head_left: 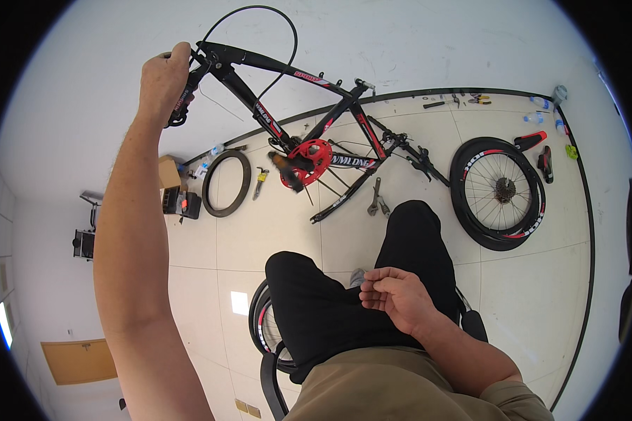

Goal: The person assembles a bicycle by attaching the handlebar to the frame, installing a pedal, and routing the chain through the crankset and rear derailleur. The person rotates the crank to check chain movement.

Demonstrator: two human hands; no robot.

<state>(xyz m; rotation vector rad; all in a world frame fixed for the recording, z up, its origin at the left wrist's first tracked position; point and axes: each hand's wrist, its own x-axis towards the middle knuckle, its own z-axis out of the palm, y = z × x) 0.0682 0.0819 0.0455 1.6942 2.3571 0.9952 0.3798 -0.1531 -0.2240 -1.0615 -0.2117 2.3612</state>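
With my left arm stretched forward, my left hand (166, 78) is closed round the front end of a black and red bicycle frame (316, 78), beside its fork (183, 102). Its fingertips are hidden behind the hand. A loose black cable (295, 31) loops up from the frame. At the bottom of the frame sits a red chainring (318, 149); the crank and pedal (286, 170) next to it are blurred. My right hand (400, 298) rests over my lap, thumb and fingers pressed together. Whether anything small is between them I cannot make out.
A wheel with a cassette (498, 189) lies at the right on loose black tyre. Another tyre (226, 184) leans at the left near a hammer (260, 182). Wrenches (377, 198) lie before my knees. Pliers (479, 99) and bottles (541, 103) are by the wall. Another wheel (263, 323) is beside my chair.
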